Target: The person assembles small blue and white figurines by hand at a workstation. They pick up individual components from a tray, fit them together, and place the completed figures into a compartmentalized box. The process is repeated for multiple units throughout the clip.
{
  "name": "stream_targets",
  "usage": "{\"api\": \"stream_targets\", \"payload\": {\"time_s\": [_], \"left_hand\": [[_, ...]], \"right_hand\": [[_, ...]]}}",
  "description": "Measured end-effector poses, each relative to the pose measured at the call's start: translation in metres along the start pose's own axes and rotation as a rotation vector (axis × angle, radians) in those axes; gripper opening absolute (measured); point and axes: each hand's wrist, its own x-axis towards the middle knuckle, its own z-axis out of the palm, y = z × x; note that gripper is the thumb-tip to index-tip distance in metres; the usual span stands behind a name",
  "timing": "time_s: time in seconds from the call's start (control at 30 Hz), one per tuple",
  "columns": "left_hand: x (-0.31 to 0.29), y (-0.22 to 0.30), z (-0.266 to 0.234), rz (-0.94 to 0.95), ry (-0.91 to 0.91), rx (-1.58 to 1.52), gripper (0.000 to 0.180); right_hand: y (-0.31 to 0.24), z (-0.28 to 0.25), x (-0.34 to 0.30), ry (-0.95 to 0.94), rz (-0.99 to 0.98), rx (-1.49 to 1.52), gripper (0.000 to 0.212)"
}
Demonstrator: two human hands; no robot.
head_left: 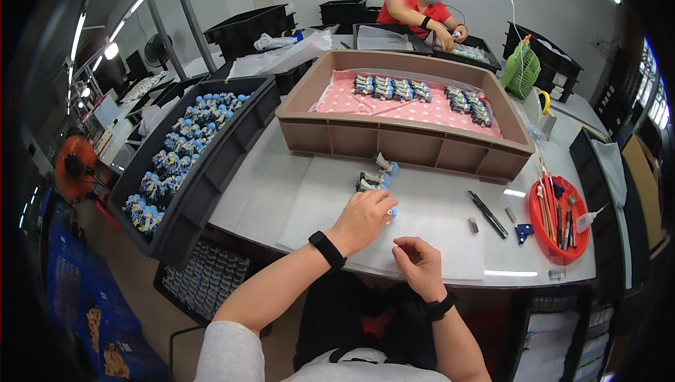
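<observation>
My left hand (363, 223) is closed over a small blue-headed figurine (392, 212) on the white work surface; most of the figurine is hidden under the fingers. Just beyond it lie more figurines (373, 181), with blue heads and dark and white bodies. Near the table's front edge, my right hand (420, 268) hovers with loosely curled fingers, a gap showing at the fingertips and nothing visible in them. Behind the loose figurines stands a brown tray (408, 141), lined with pink dotted cloth, where figurines lie in two groups of rows.
At left, a dark crate (211, 191) is filled with figurines. To the right lie a black pen (487, 214), a small grey block (473, 225) and a red round tray (571, 250) with brushes. Across the table a person in red (422, 13) works at a bin, near a green fan (521, 69).
</observation>
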Motion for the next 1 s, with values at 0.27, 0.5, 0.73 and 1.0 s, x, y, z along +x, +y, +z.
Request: {"api": "stream_targets", "payload": {"time_s": [0.27, 0.5, 0.73, 1.0], "left_hand": [[-0.053, -0.015, -0.022, -0.142, 0.068, -0.020, 0.027], [-0.010, -0.012, -0.051, -0.045, -0.229, 0.224, 0.031], [0.073, -0.011, -0.026, 0.121, -0.435, 0.270, 0.044], [0.078, -0.045, 0.015, 0.009, -0.462, 0.521, 0.052]], "right_hand": [[0.007, 0.001, 0.002, 0.007, -0.040, -0.010, 0.014], [0.007, -0.001, 0.000, -0.023, -0.013, 0.010, 0.013], [0.005, -0.005, -0.001, -0.028, -0.041, 0.034, 0.013], [0.005, -0.007, 0.001, -0.028, -0.125, -0.011, 0.011]]}}
